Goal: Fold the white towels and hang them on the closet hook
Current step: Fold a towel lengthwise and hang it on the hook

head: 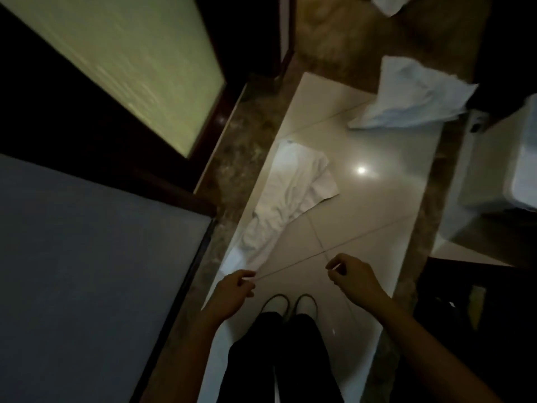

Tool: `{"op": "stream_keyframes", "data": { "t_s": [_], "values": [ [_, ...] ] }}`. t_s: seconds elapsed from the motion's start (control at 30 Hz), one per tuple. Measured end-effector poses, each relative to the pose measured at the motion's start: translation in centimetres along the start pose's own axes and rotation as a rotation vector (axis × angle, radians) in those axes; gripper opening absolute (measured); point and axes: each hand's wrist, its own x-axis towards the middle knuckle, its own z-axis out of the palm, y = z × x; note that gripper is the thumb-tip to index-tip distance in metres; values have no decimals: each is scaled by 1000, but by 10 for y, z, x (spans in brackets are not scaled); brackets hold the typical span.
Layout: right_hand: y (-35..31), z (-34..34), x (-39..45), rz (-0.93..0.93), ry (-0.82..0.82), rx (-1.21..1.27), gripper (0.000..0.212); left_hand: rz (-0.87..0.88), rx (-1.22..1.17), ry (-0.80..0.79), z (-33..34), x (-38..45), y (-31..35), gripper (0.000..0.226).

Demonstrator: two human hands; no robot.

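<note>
A crumpled white towel (290, 193) lies on the pale tiled floor (363, 222) ahead of me and narrows toward my left hand (235, 289). That hand's thumb and curled fingers meet the towel's near tip and seem to pinch it. My right hand (351, 279) is held out over bare tile with its fingers curled and thumb against forefinger; I see nothing in it. A second white towel (412, 97) lies bunched further off to the right. Part of a third towel (386, 4) shows at the top edge. No closet hook is in view.
A dark-framed door with a frosted glass panel (122, 65) and a grey panel (87, 271) stand on the left. A white bin-like object (499, 175) sits on the right. My legs and pale shoes (287, 305) are below the hands. The room is dim.
</note>
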Motion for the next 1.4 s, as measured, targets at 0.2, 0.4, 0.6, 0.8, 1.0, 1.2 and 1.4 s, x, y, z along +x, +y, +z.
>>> {"op": "stream_keyframes", "data": {
  "t_s": [0.2, 0.4, 0.6, 0.8, 1.0, 1.2, 1.4],
  "values": [
    [19, 109, 74, 9, -154, -82, 14, -121, -130, 113, 20, 72, -113, 27],
    [49, 215, 148, 17, -200, -174, 17, -231, -97, 168, 38, 171, -232, 34],
    [86, 306, 233, 37, -214, -239, 14, -420, -658, 309, 51, 284, -313, 31],
    [122, 367, 302, 35, -202, -276, 11, -395, -927, 319, 62, 385, -360, 55],
    [137, 393, 350, -16, -180, -306, 9, -333, -864, 426, 69, 455, -367, 49],
    [133, 397, 350, -49, -122, -232, 15, -178, -727, 659, 74, 438, -346, 45],
    [99, 375, 291, -227, 40, -59, 35, 203, -770, 637, 62, 347, -276, 26]
  ]
}}
